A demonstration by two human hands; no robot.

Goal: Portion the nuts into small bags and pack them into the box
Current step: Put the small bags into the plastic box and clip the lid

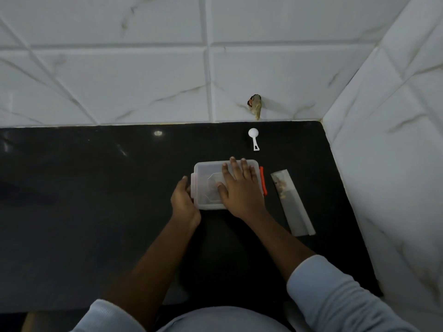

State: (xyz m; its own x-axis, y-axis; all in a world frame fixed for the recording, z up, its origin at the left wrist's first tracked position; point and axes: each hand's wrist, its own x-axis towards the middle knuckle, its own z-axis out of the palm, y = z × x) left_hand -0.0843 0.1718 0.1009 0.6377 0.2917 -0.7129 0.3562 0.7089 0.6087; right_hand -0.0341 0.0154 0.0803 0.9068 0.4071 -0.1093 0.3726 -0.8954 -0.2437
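Clear plastic box [206,174], lid on, centre of black countertop [96,188]; contents blurred. Orange clip [263,180] at its 3 o'clock end. Right hand [239,188] flat on the lid, fingers straight and slightly spread, tips reaching the 12 o'clock edge. Left hand [183,200] at 9 o'clock, fingers curled round that end. Long nut bag [290,202] lies at 3 o'clock, just beside; white scoop [254,137] at 1 o'clock, apart.

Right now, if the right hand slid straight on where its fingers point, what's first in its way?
Probably only bare counter, then the tiled wall; the white scoop seems just right of that line.
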